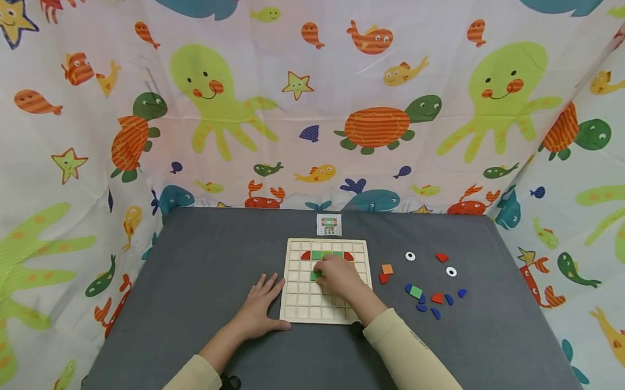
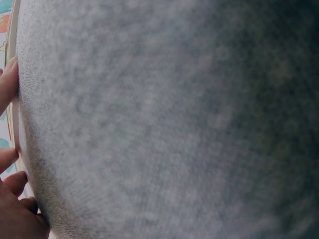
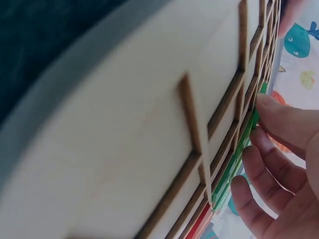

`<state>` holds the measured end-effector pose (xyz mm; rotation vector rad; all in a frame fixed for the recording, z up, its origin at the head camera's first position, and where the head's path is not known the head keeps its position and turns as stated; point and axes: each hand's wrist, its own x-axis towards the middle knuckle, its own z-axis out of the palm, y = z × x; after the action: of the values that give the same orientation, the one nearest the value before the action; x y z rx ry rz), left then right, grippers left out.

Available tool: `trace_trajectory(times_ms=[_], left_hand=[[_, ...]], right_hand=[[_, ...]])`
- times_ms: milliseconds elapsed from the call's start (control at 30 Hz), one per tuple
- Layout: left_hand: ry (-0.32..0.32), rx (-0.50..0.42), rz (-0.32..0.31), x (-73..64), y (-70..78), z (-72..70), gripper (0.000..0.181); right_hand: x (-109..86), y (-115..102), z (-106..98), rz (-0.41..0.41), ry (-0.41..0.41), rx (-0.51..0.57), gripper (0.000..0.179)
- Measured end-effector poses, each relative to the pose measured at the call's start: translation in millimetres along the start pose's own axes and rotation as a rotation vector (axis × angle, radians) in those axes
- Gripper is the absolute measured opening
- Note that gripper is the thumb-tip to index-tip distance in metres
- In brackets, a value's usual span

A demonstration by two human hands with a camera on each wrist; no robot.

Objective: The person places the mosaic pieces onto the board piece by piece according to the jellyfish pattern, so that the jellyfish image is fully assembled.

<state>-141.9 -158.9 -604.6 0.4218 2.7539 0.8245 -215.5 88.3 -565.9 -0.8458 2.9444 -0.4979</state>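
A wooden grid board (image 1: 297, 302) lies on the grey table. Near its top a row of green square tiles (image 1: 317, 255) sits in the cells, with a red rounded piece (image 1: 306, 255) at the left end and another red piece (image 1: 348, 256) at the right. Below that row, my right hand (image 1: 340, 279) pinches a green tile (image 3: 255, 118) against the grid between thumb and index finger; its other fingers are loosely bent. My left hand (image 1: 257, 309) rests with fingers spread at the board's lower left, fingertips and thumb touching the edge. The left wrist view shows mostly table cloth.
Behind the board lies a small pattern card (image 1: 329, 225). To the right are loose pieces: an orange square (image 1: 387, 269), red pieces (image 1: 437, 297), several blue half-rounds (image 1: 436, 313), a green tile (image 1: 415, 292) and white rings (image 1: 410, 256). A printed curtain (image 1: 292, 188) hangs around the table.
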Motion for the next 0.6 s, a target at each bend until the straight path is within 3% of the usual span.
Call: trace_trajectory(times_ms=[233, 600], left_hand=[[-0.006, 0.004, -0.005, 1.0, 1.1, -0.3, 0.111], [-0.011, 0.005, -0.012, 0.3, 1.4, 1.0, 0.111]], right_hand=[[-2.7, 3.1, -2.6, 0.006, -0.006, 0.045, 0.025], [-29.7, 20.5, -21.0, 0.059, 0.072, 0.118, 0.03]])
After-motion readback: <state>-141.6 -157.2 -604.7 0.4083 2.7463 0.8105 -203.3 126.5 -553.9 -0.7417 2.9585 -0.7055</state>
